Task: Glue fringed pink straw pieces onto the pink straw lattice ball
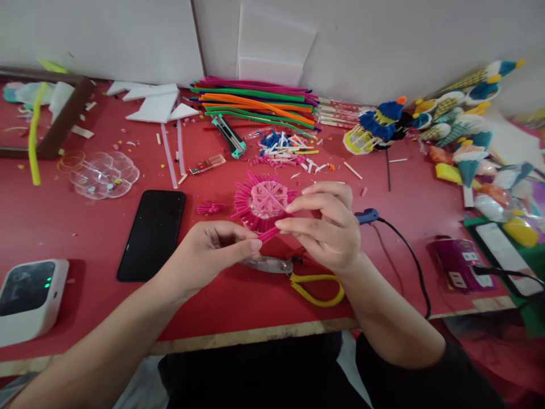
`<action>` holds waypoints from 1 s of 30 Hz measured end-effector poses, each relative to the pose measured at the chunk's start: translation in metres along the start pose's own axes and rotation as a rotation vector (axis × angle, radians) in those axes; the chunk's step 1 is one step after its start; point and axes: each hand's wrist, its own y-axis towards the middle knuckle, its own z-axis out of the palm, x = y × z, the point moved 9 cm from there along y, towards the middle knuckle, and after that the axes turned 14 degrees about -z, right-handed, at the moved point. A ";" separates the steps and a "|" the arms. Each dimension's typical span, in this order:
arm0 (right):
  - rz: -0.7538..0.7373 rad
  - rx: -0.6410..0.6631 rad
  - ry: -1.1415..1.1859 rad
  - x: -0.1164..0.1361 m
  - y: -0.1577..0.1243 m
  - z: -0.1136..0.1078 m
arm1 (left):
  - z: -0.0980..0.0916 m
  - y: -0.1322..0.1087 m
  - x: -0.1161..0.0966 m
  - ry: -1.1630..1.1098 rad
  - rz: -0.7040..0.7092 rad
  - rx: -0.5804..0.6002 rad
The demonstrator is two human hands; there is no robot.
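Observation:
Between my two hands is a short pink pipe cleaner piece (268,234). My left hand (217,244) pinches its left end between thumb and index finger. The fingertips of my right hand (327,224) close on its other end. Just beyond my fingers lies a round pink craft piece (269,197), with pink bristly stems sticking out around a banded centre. A small bunch of cut pink pieces (210,207) rests left of it. Under my hands are scissors with yellow handles (317,288), their upper part partly covered.
A black phone (152,236) lies left of my hands. Behind are a teal utility knife (230,136), coloured pipe cleaners (255,105) and cut scraps (285,145). A blue-handled corded tool (367,216) and purple power socket (460,264) are on the right.

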 end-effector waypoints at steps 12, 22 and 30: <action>0.172 -0.033 0.161 -0.013 -0.001 0.001 | 0.005 -0.037 -0.043 0.314 0.616 -0.091; 0.163 -0.020 0.209 -0.016 -0.006 0.005 | 0.006 -0.039 -0.049 0.281 0.635 0.025; 0.092 0.039 0.210 -0.002 -0.002 0.011 | 0.004 -0.013 -0.020 0.284 0.224 -0.041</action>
